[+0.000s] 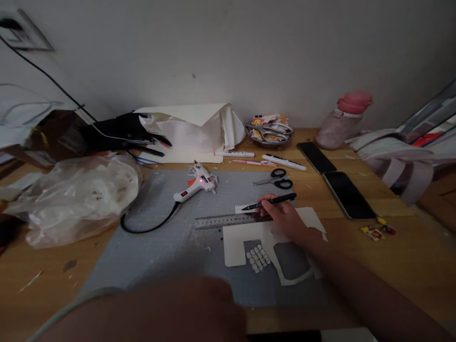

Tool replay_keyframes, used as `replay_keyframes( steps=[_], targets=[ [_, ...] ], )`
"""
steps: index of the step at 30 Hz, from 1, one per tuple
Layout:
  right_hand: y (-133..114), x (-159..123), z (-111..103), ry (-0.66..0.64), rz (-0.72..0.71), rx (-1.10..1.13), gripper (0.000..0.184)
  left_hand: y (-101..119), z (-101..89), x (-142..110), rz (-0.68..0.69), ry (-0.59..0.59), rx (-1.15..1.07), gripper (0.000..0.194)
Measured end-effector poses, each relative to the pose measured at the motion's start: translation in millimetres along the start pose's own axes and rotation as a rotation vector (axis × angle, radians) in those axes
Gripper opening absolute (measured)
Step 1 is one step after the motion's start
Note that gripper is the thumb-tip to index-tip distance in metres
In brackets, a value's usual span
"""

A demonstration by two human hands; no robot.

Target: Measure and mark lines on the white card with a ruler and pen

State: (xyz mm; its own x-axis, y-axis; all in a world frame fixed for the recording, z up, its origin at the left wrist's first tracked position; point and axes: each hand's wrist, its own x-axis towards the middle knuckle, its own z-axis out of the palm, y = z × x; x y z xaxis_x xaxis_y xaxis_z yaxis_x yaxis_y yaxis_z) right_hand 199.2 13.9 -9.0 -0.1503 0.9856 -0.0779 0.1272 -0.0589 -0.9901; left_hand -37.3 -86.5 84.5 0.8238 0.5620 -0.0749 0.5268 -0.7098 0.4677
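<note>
My right hand (283, 216) grips a black pen (270, 202) with its fingers closed round it, the tip resting on a strip of white paper (245, 207) just above a steel ruler (230, 221). Below the ruler lies cut white paper (235, 244) with several small grey tiles (259, 258) beside it, all on a grey cutting mat (171, 237). My left arm (160, 311) fills the bottom of the view, dark and blurred; its fingers do not show.
A white glue gun (195, 186) with a red light lies on the mat, its black cord looping left. Black scissors (276, 180), markers (283, 162), two phones (347, 194), a pink bottle (344, 118), a bowl (270, 133) and a plastic bag (76, 194) surround the mat.
</note>
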Motion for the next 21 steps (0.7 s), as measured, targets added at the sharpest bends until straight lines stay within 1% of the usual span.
replay_keyframes(
  steps=[1,2,3,4,5,6,8,9,11,13,15,18,21],
  targets=[
    [0,0,0,0.002,0.002,-0.005,0.04,-2,-5.3,16,0.037,-0.051,0.021,0.025],
    [-1,1,0,0.003,0.003,-0.013,0.04,-7,-10.7,31,0.031,-0.096,0.058,0.018],
    [-1,1,-1,0.004,0.003,-0.02,0.041,-15,-15.3,45,-0.075,-0.101,0.123,0.014],
    [-1,1,-1,0.005,0.002,-0.027,0.042,-24,-18.3,57,-0.221,-0.042,0.2,0.015],
    [-1,2,-1,0.009,0.002,-0.032,0.043,-36,-19.3,65,-0.303,0.002,0.248,0.017],
    [0,2,-2,0.014,0.006,-0.035,0.044,-48,-18.1,70,-0.347,0.034,0.263,0.021],
    [0,2,-2,0.029,0.018,-0.035,0.046,-71,-10.5,73,-0.367,0.076,0.182,0.031],
    [1,2,-2,0.035,0.024,-0.032,0.047,-80,-5.2,72,-0.35,0.1,0.138,0.031],
    [1,1,-1,0.042,0.033,-0.021,0.048,-92,5.5,68,-0.333,0.142,0.153,0.032],
    [0,2,-2,0.043,0.039,-0.009,0.048,-95,13.7,65,-0.321,0.157,0.187,0.026],
    [0,2,-2,0.046,0.049,0.0,0.047,-95,19.1,65,-0.319,0.163,0.198,0.021],
    [0,3,-3,0.046,0.054,-0.001,0.047,-94,24.0,67,-0.319,0.18,0.195,0.019],
    [1,4,-4,0.039,0.047,-0.014,0.047,-98,26.8,68,-0.309,0.22,0.149,0.017]
  ],
)
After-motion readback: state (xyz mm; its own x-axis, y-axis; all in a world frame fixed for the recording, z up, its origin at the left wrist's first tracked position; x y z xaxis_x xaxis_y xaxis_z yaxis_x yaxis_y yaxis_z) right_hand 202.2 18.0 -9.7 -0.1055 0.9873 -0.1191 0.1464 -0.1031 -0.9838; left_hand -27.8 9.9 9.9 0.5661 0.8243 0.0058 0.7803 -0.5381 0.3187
